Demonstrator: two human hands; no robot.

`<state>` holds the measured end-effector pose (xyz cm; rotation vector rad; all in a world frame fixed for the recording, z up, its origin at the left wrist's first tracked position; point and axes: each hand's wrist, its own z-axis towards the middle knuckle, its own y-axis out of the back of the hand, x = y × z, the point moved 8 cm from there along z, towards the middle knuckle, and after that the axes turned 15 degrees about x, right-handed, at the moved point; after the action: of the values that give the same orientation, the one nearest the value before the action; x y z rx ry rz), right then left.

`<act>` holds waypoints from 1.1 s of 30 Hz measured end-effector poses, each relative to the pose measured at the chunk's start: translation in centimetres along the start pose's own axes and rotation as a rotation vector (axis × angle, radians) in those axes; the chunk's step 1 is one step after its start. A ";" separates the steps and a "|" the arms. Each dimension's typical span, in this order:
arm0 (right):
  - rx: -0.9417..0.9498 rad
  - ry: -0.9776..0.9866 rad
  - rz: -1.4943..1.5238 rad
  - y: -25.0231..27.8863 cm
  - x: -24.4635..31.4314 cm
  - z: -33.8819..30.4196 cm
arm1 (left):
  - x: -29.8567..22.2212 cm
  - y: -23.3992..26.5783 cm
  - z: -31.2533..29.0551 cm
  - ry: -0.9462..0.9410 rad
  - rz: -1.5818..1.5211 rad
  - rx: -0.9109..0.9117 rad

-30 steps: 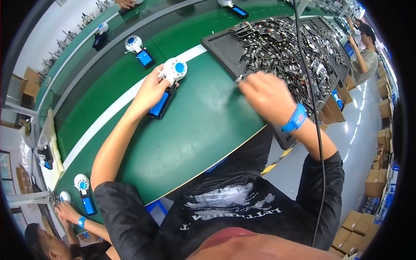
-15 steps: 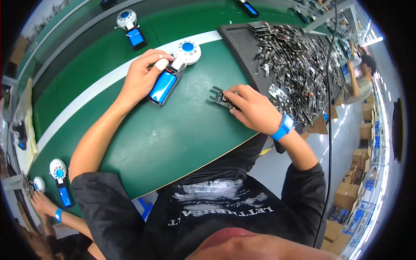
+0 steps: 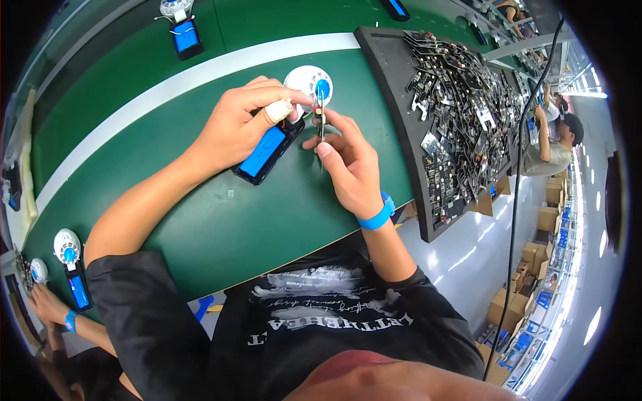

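Note:
A half-built handheld fan lies on the green table, with a white round head and a black handle shell holding a blue battery. My left hand is closed around its neck, a white wrap on the thumb. Between the thumb and fingers of my right hand is a small circuit board, turned edge-on and upright. It stands right beside the neck; whether it touches the fan I cannot tell. My left fingers hide part of the neck and its wires.
A black tray heaped with circuit boards stands to the right. More fans lie beyond the white strip and at the left, near another person's hand. A black cable hangs at the right.
My right hand has moved left from beside the tray to the fan's neck, tipping the circuit board from flat to edge-on. My left hand stays on the fan. The view has shifted.

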<state>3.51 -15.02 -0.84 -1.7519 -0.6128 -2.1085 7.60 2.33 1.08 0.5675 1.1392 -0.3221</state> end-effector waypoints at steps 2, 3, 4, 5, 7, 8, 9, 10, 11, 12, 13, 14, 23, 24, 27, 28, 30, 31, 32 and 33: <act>0.008 -0.018 0.003 0.0 -0.1 -0.4 | 0.0 -0.1 -0.1 0.005 -0.020 -0.050; 0.011 -0.027 0.005 0.2 -0.2 -0.5 | -0.6 0.1 -0.1 -0.022 0.097 -0.076; 0.019 -0.033 0.001 0.4 -0.2 -0.5 | -1.2 0.3 -0.1 -0.048 0.215 -0.101; -0.002 0.012 -0.054 0.5 0.2 -0.6 | -2.0 0.5 -0.1 -0.071 0.333 -0.116; -0.042 0.102 -0.164 0.8 1.0 -0.9 | -3.1 0.7 0.0 -0.102 0.452 -0.107; -0.039 0.096 -0.162 0.6 0.9 -0.9 | -3.8 0.6 0.0 -0.136 0.576 -0.097; -0.041 0.115 -0.203 0.3 1.3 -0.8 | -4.5 0.3 -0.1 -0.170 0.700 -0.086; -0.042 0.136 -0.246 0.1 1.6 -0.6 | -4.6 0.3 0.0 -0.167 0.696 -0.089; -0.043 0.158 -0.289 0.0 1.9 -0.6 | -4.9 0.0 0.0 -0.178 0.730 -0.080; -0.040 0.155 -0.290 0.0 1.8 -0.6 | -5.1 -0.3 0.0 -0.190 0.765 -0.071; -0.013 0.160 -0.334 -0.3 1.8 -0.5 | -5.4 -0.6 0.0 -0.203 0.800 -0.062; 0.013 0.165 -0.379 -0.5 1.8 -0.5 | -5.5 -0.6 0.0 -0.201 0.798 -0.066; 0.039 0.154 -0.457 -1.1 2.1 -0.7 | -6.8 -1.8 -0.8 -0.330 1.021 -0.075; 0.043 0.155 -0.457 -1.2 2.2 -0.7 | -6.9 -2.1 -0.9 -0.352 1.073 -0.065; 0.076 0.115 -0.540 -1.6 2.7 -0.7 | -7.0 -2.4 -1.0 -0.396 1.115 -0.015; 0.085 0.115 -0.542 -1.7 2.6 -0.8 | -6.9 -2.5 -1.0 -0.423 1.105 0.033; 0.105 0.106 -0.483 -1.7 2.3 -0.9 | -6.8 -2.5 -1.1 -0.444 1.096 0.075; 0.114 0.102 -0.453 -1.8 2.2 -0.8 | -6.8 -2.4 -1.1 -0.439 1.098 0.070; 0.122 0.103 -0.453 -1.8 2.2 -0.7 | -6.7 -2.3 -1.1 -0.434 1.099 0.065; 0.148 0.106 -0.473 -1.9 2.2 -0.6 | -6.7 -2.2 -1.1 -0.429 1.101 0.061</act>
<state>1.59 -13.69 0.99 -1.5108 -1.2168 -2.3602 3.04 0.87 6.32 1.0300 0.2922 0.4626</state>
